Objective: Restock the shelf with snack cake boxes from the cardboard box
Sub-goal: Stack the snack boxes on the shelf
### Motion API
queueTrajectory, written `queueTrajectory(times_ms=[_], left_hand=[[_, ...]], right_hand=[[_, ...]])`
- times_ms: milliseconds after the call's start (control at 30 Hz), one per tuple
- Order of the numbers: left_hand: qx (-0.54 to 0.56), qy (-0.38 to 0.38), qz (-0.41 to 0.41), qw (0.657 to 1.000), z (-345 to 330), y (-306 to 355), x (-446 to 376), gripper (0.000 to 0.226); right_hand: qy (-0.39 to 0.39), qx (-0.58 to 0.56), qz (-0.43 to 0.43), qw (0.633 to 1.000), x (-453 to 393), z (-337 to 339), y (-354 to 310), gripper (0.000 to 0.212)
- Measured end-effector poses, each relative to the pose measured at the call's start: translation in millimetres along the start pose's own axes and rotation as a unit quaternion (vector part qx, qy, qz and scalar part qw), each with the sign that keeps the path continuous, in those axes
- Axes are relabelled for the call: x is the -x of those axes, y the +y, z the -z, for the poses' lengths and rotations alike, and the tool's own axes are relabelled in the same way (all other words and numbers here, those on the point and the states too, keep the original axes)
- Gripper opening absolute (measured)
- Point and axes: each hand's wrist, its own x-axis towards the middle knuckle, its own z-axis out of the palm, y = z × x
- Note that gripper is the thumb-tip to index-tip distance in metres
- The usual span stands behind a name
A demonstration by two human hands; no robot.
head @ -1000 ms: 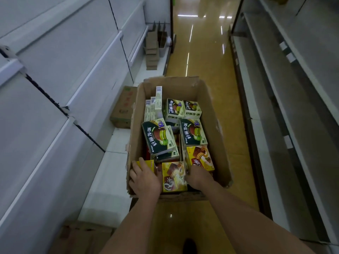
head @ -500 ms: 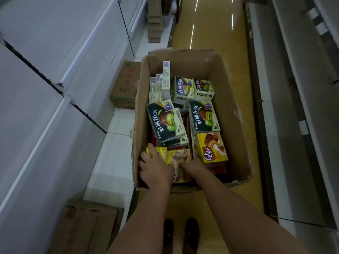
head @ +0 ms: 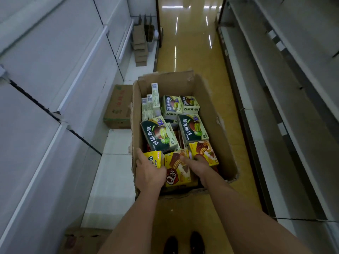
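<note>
1. An open brown cardboard box [head: 211, 107] stands on the glossy yellow floor [head: 192, 52] of an aisle, between white metal shelves [head: 55, 88] on both sides.
2. Inside it lie dark-green snack cake boxes [head: 158, 137], yellow snack cake boxes with a chocolate cake picture [head: 178, 167], and pale slim cartons [head: 152, 101] standing on edge at the far left corner.
3. The left hand [head: 149, 173] reaches into the near left corner; its fingers curl round a small yellow carton [head: 153, 159].
4. The right hand [head: 197, 165] lies between two yellow boxes, fingers tucked down round the nearer one's edge.
5. A closed brown carton [head: 118, 107] sits on the low left shelf, just beside the open box.
</note>
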Motion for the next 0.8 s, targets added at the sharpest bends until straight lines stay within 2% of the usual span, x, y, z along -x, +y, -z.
queueTrajectory(times_ms=[100, 233, 300, 367, 433, 500, 567, 700, 800], left_hand=[[0.019, -0.015, -0.003, 1.000, 16.6, 13.0, 1.5, 0.088], [0.071, -0.021, -0.040, 0.996, 33.9, 31.7, 1.8, 0.063], [0.093, -0.027, -0.060, 0.994, 40.7, 42.4, 5.4, 0.067], [0.106, -0.043, -0.064, 0.991, 43.4, 52.3, 8.5, 0.074], [0.121, -0.077, -0.072, 0.987, 43.2, 61.7, 13.1, 0.079], [0.139, -0.107, -0.079, 0.981, 37.9, 74.1, 20.0, 0.083], [0.179, -0.146, -0.077, 0.970, 32.6, 91.7, 34.8, 0.088], [0.264, -0.226, -0.082, 0.934, 17.8, 134.6, 75.4, 0.085], [0.291, -0.279, -0.115, 0.908, 3.2, 164.4, 110.9, 0.080]], right_hand=[[0.007, -0.033, 0.002, 0.999, 18.6, 5.8, -19.0, 0.083], [0.011, -0.067, 0.033, 0.997, 50.8, 16.1, -44.0, 0.063], [0.039, -0.077, 0.077, 0.993, 65.2, 28.5, -52.5, 0.069], [0.040, -0.102, 0.109, 0.988, 83.6, 41.3, -55.3, 0.061], [0.036, -0.141, 0.101, 0.984, 99.2, 57.6, -50.7, 0.062], [0.023, -0.197, 0.087, 0.976, 115.5, 72.2, -44.4, 0.051], [0.030, -0.287, 0.114, 0.950, 127.1, 91.7, -33.3, 0.040], [0.087, -0.447, 0.184, 0.871, 148.2, 131.7, -15.5, 0.050], [0.134, -0.522, 0.191, 0.821, 169.5, 166.9, -2.3, 0.042]])
